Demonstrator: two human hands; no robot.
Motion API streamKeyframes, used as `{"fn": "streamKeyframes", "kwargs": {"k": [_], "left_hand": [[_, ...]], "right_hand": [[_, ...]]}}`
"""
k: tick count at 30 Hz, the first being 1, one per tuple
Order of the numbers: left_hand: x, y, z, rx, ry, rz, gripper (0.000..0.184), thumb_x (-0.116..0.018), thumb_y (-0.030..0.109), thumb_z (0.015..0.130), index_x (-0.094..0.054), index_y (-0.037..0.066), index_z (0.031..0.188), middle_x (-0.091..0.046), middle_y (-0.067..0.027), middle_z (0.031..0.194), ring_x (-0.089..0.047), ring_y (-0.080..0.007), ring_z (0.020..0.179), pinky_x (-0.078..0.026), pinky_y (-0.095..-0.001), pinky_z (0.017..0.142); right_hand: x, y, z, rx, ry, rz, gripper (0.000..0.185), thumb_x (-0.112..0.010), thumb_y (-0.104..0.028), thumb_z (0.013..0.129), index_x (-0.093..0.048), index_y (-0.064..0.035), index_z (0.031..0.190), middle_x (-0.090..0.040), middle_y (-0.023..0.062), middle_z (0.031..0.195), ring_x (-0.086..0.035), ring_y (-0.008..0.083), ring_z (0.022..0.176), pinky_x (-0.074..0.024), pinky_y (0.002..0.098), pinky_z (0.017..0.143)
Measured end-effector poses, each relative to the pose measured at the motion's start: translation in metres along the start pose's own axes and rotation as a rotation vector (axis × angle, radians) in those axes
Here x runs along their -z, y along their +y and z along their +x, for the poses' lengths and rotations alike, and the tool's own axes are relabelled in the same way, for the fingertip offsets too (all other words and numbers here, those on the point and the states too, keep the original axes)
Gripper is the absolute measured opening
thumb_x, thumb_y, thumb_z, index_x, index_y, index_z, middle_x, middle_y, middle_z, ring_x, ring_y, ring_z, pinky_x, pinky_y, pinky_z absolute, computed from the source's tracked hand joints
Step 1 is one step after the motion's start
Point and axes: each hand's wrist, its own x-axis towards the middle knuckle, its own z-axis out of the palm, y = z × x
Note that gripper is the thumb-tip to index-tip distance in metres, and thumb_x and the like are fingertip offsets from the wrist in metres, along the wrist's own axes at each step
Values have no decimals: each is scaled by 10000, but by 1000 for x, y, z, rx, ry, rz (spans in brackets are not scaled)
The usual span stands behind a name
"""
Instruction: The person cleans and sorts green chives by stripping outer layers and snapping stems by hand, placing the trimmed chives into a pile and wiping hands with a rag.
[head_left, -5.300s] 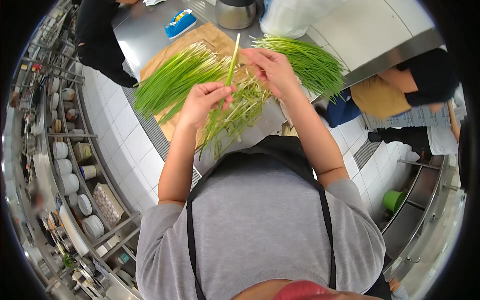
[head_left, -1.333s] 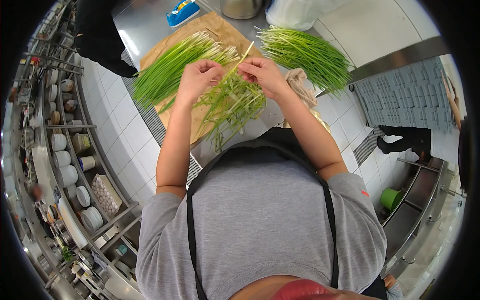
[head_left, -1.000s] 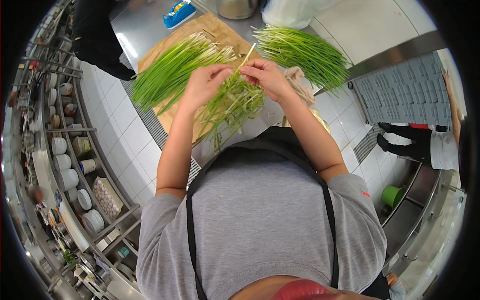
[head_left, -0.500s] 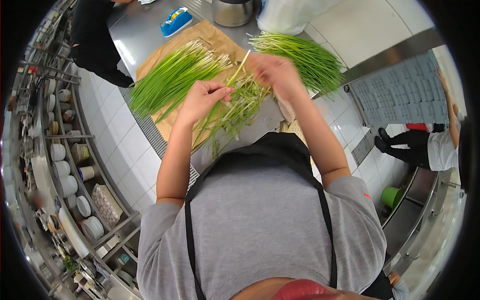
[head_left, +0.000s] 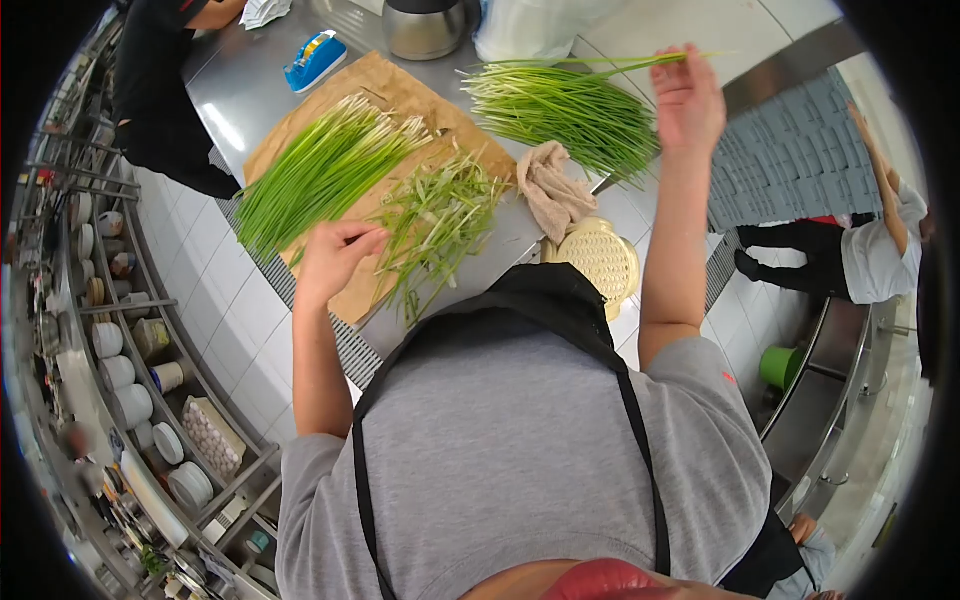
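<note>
My right hand (head_left: 690, 105) is raised at the upper right, its fingers closed on a thin green onion (head_left: 625, 66) that stretches out sideways. Just below lies a pile of green onions (head_left: 560, 110), white ends to the left. My left hand (head_left: 338, 258) is low over the near edge of the brown paper (head_left: 345, 290), thumb and fingers pinched together beside a loose heap of peeled leaves and trimmings (head_left: 440, 215). Whatever the pinch may hold is hidden. A second bundle of green onions (head_left: 325, 165) rests on the paper beyond this hand.
A beige cloth (head_left: 553, 192) lies at the steel table's (head_left: 225, 85) right side, above a cream perforated seat (head_left: 597, 262). A blue tape dispenser (head_left: 315, 62) and a metal pot (head_left: 425, 25) stand at the back. Another person (head_left: 160, 100) is at the upper left.
My right hand has swung up and right, carrying the green onion over the right pile. My left hand has let go of the stalk and drawn back left and down. The view has shifted slightly.
</note>
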Motion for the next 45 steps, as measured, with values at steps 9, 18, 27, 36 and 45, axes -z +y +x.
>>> {"fn": "streamKeyframes", "kwargs": {"k": [9, 18, 27, 36, 45], "left_hand": [[-2, -10, -3, 16, 143, -88, 126, -635, 93, 743, -646, -25, 785, -580, -4, 613, -495, -41, 554, -385, -177, 506], [-4, -13, 0, -11, 226, -103, 135, -629, 97, 750, -635, -32, 788, -569, 5, 610, -458, -34, 532, -366, -179, 489], [-3, -8, 12, -39, 306, 37, 147, -626, 103, 749, -633, -22, 825, -605, -33, 639, -492, -48, 539, -398, -193, 503], [-12, -3, 13, -63, 271, 75, 156, -623, 115, 751, -635, -20, 829, -610, -31, 645, -500, -55, 537, -409, -196, 512], [-7, -12, 4, -7, 285, 36, 158, -608, 115, 780, -623, -32, 839, -566, 13, 652, -467, -29, 569, -377, -176, 514]], "right_hand": [[-15, 21, 12, 517, -665, -1773, 192, -576, -175, 787, -609, -101, 962, -585, 91, 889, -566, 236, 821, -451, 308, 711], [-3, 68, 7, 268, -354, -1285, 212, -549, -237, 816, -609, -51, 899, -614, 66, 707, -581, 145, 679, -449, 250, 637], [33, 88, -19, 289, -624, -1522, 145, -604, -194, 732, -629, -89, 830, -561, 67, 791, -560, 237, 723, -455, 330, 638], [25, 126, -33, 237, -632, -1618, 135, -554, -194, 767, -618, -89, 822, -565, 72, 815, -561, 263, 757, -462, 366, 650], [24, 105, -32, 193, -942, -1545, 86, -517, -139, 757, -540, -63, 789, -568, 88, 805, -561, 278, 743, -456, 370, 630]]}}
